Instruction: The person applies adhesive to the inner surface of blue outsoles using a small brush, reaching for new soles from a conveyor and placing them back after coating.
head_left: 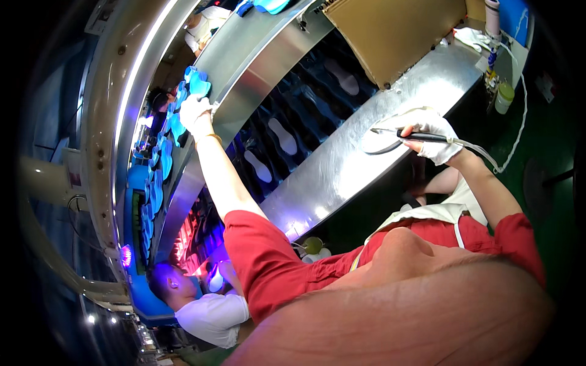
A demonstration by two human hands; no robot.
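Above the metal table (326, 183), the right hand (437, 125) pinches a black pen-like tool (421, 136) between its fingers (probably light and stiff; hold it behind the pointed tip (379, 130)). Whether the left hand (195, 114) grips the neighbouring blue curved piece (199, 83), I cannot tell.

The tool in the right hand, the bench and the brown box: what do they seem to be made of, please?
The tool has a smooth black handle, perhaps plastic, and a thin grey tip, probably metal, though too small to be sure. The bench looks like shiny metal, because it throws back bright, streaky glare. The box seems matt cardboard: plain brown, flat panels.
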